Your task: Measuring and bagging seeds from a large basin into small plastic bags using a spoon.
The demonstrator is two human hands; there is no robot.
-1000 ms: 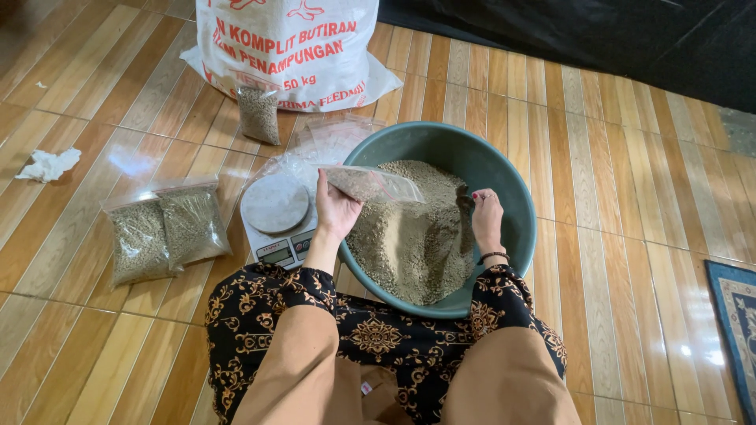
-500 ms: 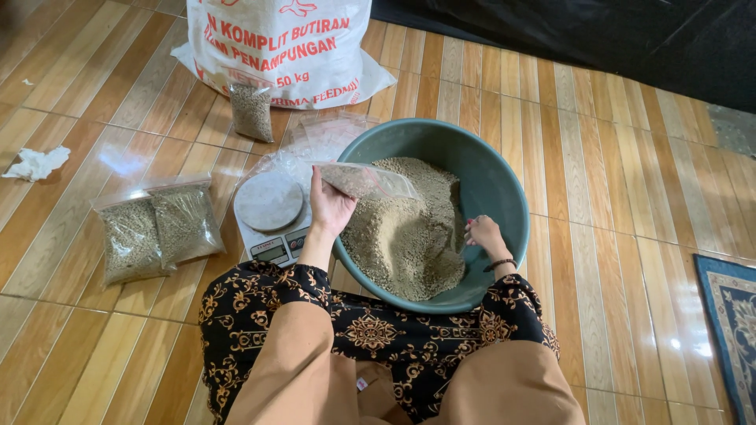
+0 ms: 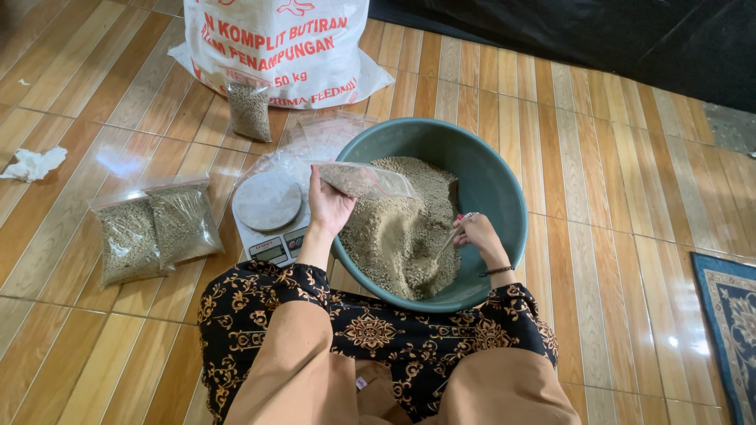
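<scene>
The left hand (image 3: 329, 206) holds a clear plastic bag (image 3: 364, 179), partly filled with pellets, its grip closed on the bag's edge above the green basin (image 3: 496, 189). The right hand (image 3: 475, 234) has its grip closed around a scoop (image 3: 446, 245) dug into the grainy feed (image 3: 402, 236) inside the basin. A kitchen scale (image 3: 269, 214) stands just beside the basin on the wooden floor (image 3: 614, 181), with two filled bags (image 3: 153, 228) near it
</scene>
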